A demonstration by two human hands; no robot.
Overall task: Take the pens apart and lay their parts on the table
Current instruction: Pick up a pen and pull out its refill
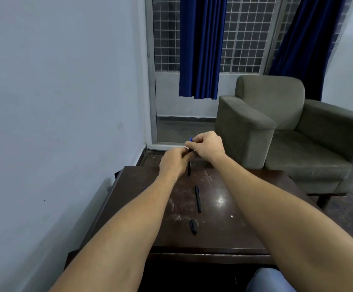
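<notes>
Nearest, a black cap lies on the table, a black pen just beyond. Farther out the held pen stands near upright — left hand grips its barrel, right hand pinches the blue top, so any pull runs upward.

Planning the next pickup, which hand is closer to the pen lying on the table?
Left. The left hand holds the held pen just beyond the lying pen's far end; the right hand is higher, farther back.

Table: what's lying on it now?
On the table: one black pen and a short black part. Forearms hide strips of the top. The held pen isn't laid down.
</notes>
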